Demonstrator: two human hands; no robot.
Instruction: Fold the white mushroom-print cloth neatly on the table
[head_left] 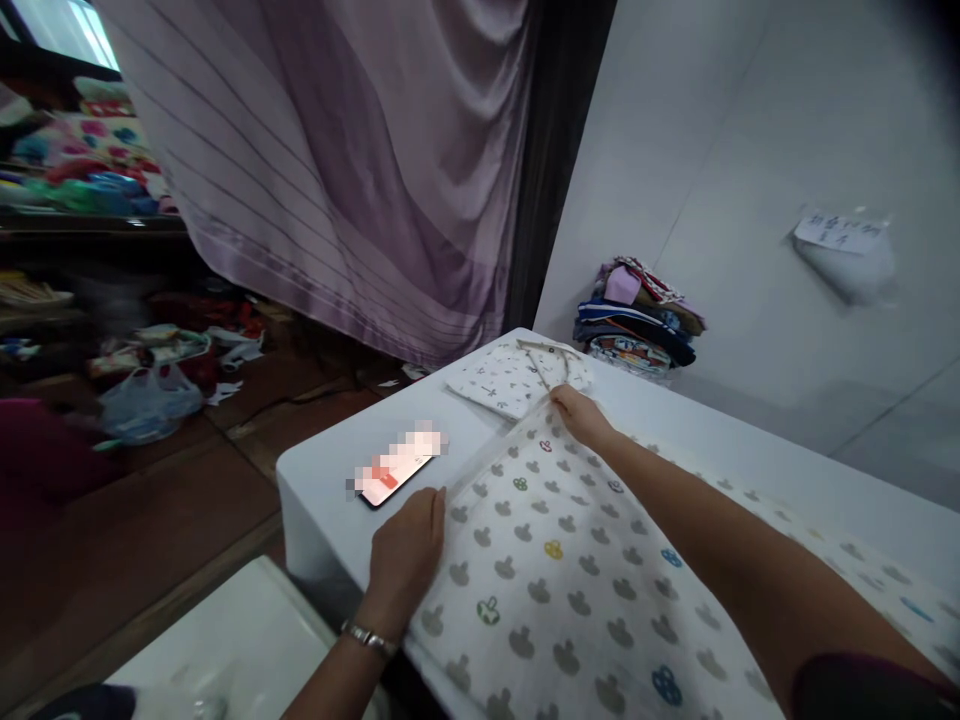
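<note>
A white cloth (547,575) printed with grey mushroom shapes and a few coloured ones spreads over the white table and toward me. My left hand (409,550), with a metal band at the wrist, is closed on the cloth's left corner. Farther off, my right hand (577,415) pinches the same cloth at its far corner, so the far edge runs between both hands. Beyond my right hand lies a folded white garment (495,380) with small dark prints and a thin cord. A lit phone (397,470) rests on the table just past my left hand.
The white table (322,500) stands against a pale wall, where a bag with a paper label (844,250) hangs. Folded clothes (637,315) are stacked at its far side. A purple curtain (360,180) hangs behind. Left are a plastic bag (150,400) and a white surface (232,640).
</note>
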